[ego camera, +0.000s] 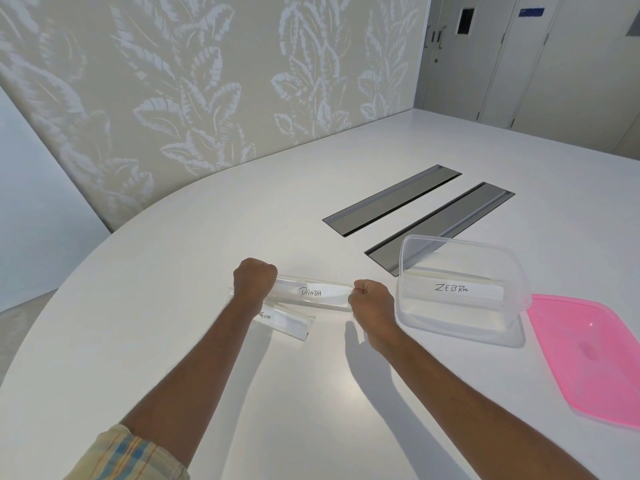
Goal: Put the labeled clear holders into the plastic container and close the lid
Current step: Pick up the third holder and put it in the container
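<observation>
Both fists, the left hand (255, 276) and right hand (372, 301), gripped the ends of the panda holder (313, 292) at frame centre, probably keeping it level for the container (460, 289) at right.

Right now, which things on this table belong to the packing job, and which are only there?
Part of the job:
- PANDA holder, gripped at both ends by left hand and right hand
- holder under it, label partly hidden
- ZEBRA holder, already in the container
- pink lid, off

Not part:
- two grey table hatches
</observation>
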